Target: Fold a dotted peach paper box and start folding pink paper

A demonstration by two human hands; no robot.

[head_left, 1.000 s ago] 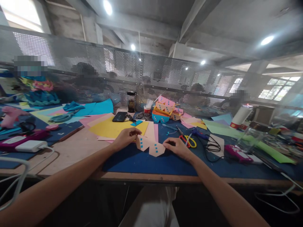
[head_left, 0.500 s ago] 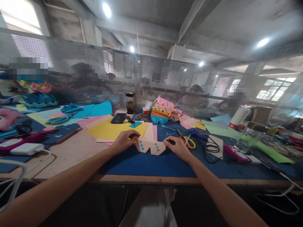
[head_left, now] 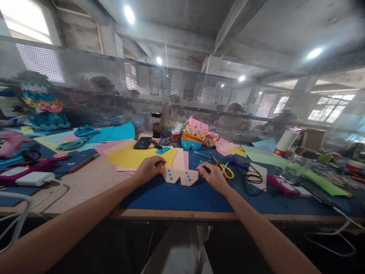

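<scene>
A pale pink paper glasses shape (head_left: 185,178) with small blue squares on its two lens parts stands upright between my hands, low over the blue mat. My left hand (head_left: 150,169) pinches its left end, with curled fingers and the thumb close to the paper. At its right end, my right hand (head_left: 213,176) closes thumb and fingers on the edge; the exact contact of the fingertips is partly hidden. Just behind my left hand lies a yellow paper sheet (head_left: 128,158). Yellow-handled scissors (head_left: 229,173) rest just right of my right hand.
Stacked paper glasses (head_left: 191,144) stand at the back, beside a dark-lidded jar (head_left: 156,125) and a phone (head_left: 142,143). A blue glue gun (head_left: 238,162) with a black cable lies to the right, near a glass jar (head_left: 296,169). A perforated screen (head_left: 182,91) borders the table.
The paper glasses have shifted very slightly left, still between both hands. My right-hand fingers have moved a little at its edge. The view has shifted slightly.
</scene>
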